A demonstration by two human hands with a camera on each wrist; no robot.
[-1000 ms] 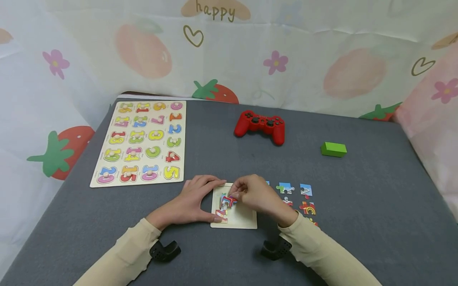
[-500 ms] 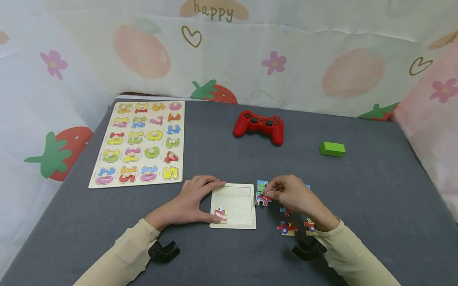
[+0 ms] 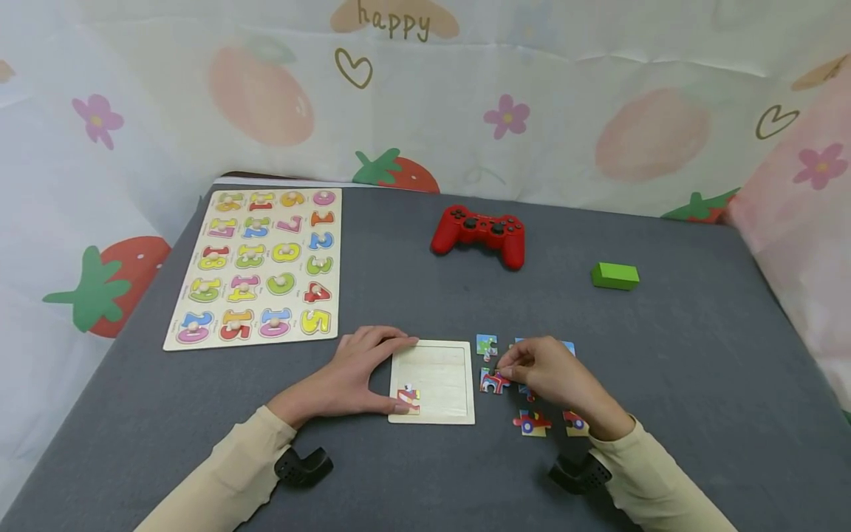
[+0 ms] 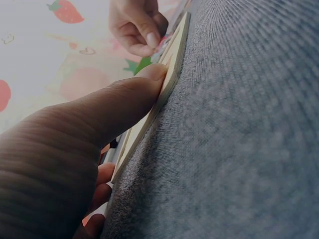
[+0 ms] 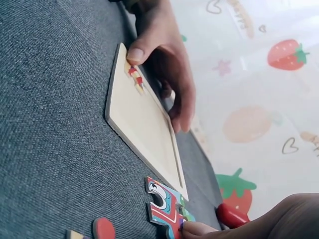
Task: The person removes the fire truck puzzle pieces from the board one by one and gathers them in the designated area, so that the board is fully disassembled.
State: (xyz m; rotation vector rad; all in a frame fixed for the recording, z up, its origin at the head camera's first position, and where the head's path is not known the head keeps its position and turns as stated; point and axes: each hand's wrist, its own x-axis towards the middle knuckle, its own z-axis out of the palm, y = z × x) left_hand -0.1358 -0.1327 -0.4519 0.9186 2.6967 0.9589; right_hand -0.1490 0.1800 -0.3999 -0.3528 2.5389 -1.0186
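My left hand (image 3: 362,373) grips the left side of a small wooden puzzle tray (image 3: 442,380), its thumb on the near corner and its fingers at the far corner. Partly under that thumb, a red-and-white jigsaw piece (image 3: 408,397) lies in the tray's near left corner. Just right of the tray, my right hand (image 3: 548,377) pinches the edge of a red and blue jigsaw piece (image 3: 492,382), low over the table. The right wrist view shows this piece (image 5: 164,204) with a printed eye and the thumb on it. A blue-green jigsaw piece (image 3: 487,345) lies just beyond.
Several loose pieces lie around and partly under the right hand, including a red-car jigsaw piece (image 3: 532,423). A number puzzle board (image 3: 255,270) lies at the left. Farther back are a red game controller (image 3: 479,235) and a green block (image 3: 614,276).
My right hand has carried the red and blue piece from above the tray out to the right, then slightly nearer me, apart from the blue-green piece. The left hand has stayed put.
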